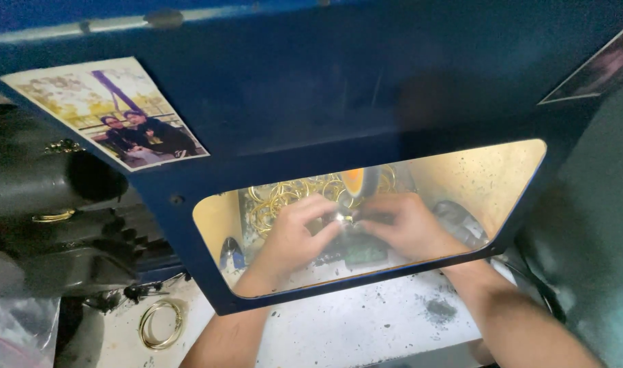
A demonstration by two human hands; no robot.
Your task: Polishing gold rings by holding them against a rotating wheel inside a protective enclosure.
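Behind the window, both hands, left and right, pinch a small ring together at the wheel, steadying it; more rings lie behind.

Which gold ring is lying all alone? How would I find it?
Start at the big blue hood with the see-through window. Look below its bottom-left corner, on the dusty white bench. That gold ring lies outside, alone; the other rings are piled behind the window.

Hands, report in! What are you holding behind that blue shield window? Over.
Left hand and right hand pinch a small shiny piece under the lit wheel. Gold rings piled behind. Nothing blocking.
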